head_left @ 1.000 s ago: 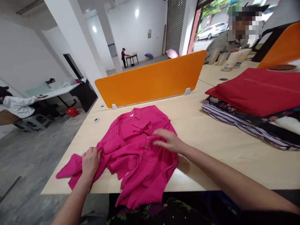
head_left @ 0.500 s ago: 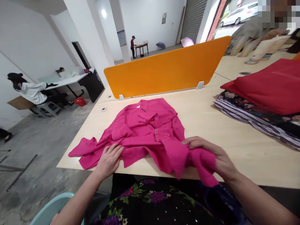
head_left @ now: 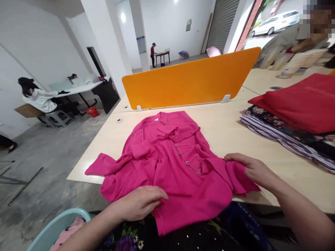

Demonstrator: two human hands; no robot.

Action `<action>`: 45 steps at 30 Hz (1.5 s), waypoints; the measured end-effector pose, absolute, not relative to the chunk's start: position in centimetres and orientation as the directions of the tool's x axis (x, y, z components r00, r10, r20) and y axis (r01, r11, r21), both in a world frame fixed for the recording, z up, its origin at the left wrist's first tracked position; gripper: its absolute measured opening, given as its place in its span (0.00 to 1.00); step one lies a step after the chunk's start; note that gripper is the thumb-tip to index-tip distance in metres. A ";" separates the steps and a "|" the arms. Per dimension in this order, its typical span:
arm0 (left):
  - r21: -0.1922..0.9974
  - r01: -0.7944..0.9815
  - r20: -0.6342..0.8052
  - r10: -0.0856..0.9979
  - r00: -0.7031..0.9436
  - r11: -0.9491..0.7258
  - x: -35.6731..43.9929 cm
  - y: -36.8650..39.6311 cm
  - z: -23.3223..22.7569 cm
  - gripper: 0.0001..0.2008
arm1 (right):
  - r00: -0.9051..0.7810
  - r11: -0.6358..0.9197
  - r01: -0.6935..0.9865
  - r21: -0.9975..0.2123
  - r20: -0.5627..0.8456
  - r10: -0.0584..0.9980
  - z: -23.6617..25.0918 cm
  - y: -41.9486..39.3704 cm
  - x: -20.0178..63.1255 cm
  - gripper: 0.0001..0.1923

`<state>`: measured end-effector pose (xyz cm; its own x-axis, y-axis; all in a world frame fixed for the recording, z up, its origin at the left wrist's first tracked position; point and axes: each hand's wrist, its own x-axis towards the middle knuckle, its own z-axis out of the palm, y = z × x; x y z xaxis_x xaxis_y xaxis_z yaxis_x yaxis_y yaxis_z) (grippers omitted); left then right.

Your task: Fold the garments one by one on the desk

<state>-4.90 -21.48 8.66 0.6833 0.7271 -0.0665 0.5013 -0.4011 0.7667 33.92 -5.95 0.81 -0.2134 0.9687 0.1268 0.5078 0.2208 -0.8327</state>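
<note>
A bright pink button-up shirt lies front side up on the pale wooden table, its collar away from me. Its lower part hangs over the near edge toward my lap, and folds run across the chest and sleeves. My right hand is closed around the cuff end of the sleeve on the right. At the lower front, my left hand has its fingers bent together on the shirt's fabric near the hem; the fingertips are partly hidden. Several buttons show along the opening.
An orange divider stands across the table behind the shirt. Folded clothes are stacked at the right, near paper cups and a co-worker. A light-blue tub holding cloth is at lower left.
The shirt's lower part has been spread and drawn toward me, showing more buttons. My right hand has moved slightly right with the sleeve; my left hand has moved right and nearer to me.
</note>
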 end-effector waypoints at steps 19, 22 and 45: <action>0.715 0.670 0.129 0.904 -0.408 0.200 -13.8 -4.5 4.5 0.03 | -0.698 0.755 0.589 -0.288 0.289 0.655 1.3 -1.3 20.9 0.14; 0.729 0.673 0.253 0.863 -0.437 0.126 -14.2 -2.3 7.7 0.02 | -0.690 0.759 0.628 -0.172 0.330 0.645 -0.1 -0.6 19.1 0.13; -0.286 0.956 0.091 0.991 0.097 -0.068 -15.7 6.0 3.2 0.21 | -0.691 0.760 0.562 -0.327 0.320 0.648 0.1 0.9 20.3 0.08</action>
